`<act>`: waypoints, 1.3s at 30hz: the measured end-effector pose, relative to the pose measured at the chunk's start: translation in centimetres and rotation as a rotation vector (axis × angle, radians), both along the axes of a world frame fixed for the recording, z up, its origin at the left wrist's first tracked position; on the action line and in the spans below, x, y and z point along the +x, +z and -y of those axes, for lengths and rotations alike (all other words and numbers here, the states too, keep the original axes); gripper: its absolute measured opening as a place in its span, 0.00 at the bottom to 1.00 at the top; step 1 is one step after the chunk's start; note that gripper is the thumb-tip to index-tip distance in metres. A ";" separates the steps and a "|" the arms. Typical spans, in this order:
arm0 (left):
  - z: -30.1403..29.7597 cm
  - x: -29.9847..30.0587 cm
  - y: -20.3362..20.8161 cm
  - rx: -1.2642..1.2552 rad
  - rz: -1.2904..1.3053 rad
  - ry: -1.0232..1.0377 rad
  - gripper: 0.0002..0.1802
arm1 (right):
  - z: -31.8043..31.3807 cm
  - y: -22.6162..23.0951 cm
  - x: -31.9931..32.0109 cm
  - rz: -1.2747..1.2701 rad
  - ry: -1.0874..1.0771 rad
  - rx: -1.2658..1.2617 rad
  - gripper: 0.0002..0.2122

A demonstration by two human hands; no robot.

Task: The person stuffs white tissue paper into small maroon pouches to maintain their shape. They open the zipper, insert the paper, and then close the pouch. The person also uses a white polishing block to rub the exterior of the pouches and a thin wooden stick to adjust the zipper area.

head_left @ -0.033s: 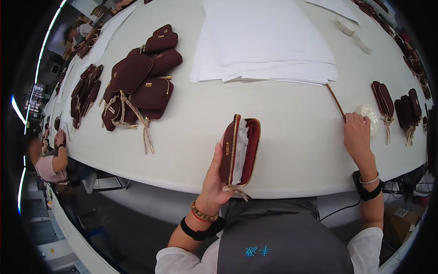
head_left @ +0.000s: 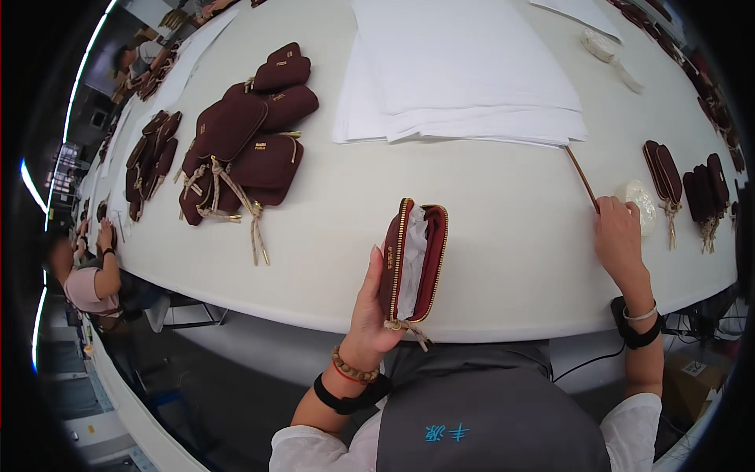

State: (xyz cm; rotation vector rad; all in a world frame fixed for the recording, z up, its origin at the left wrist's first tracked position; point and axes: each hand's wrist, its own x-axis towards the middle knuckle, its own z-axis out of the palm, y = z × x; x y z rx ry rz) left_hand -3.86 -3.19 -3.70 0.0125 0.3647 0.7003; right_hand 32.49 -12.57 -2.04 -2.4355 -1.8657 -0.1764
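Note:
My left hand is closed around a small dark red zip purse, holding it upright over the near part of the table. The purse gapes along its gold zip, and white tissue paper shows inside against a red lining. A knotted cord pull hangs at its lower end. Out to the right, my right hand pinches the near end of a thin brown stick. The stick's far tip lies by the corner of the paper stack. Just beside my right fingers is a whitish, shiny rounded lump, partly covered by the hand.
A pile of dark red purses with cord pulls lies left, another group farther left. White paper sheets are stacked at the back. More purses lie right. A roll of white tape sits far right. A co-worker sits left.

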 end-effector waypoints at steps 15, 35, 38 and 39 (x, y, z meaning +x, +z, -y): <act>-0.5 0.9 1.3 0.568 -0.472 0.020 0.42 | 4.2 9.6 -8.0 -0.394 0.442 0.014 0.05; -0.5 1.9 2.7 0.941 -0.791 -0.085 0.39 | 5.2 11.3 -13.6 -0.020 0.412 0.028 0.12; 0.2 3.1 2.3 1.065 -0.977 -0.096 0.38 | 5.0 9.8 -13.9 0.056 0.377 -0.024 0.05; 0.2 3.1 2.2 1.051 -1.009 -0.098 0.38 | 3.7 9.5 -13.9 0.014 0.385 -0.005 0.03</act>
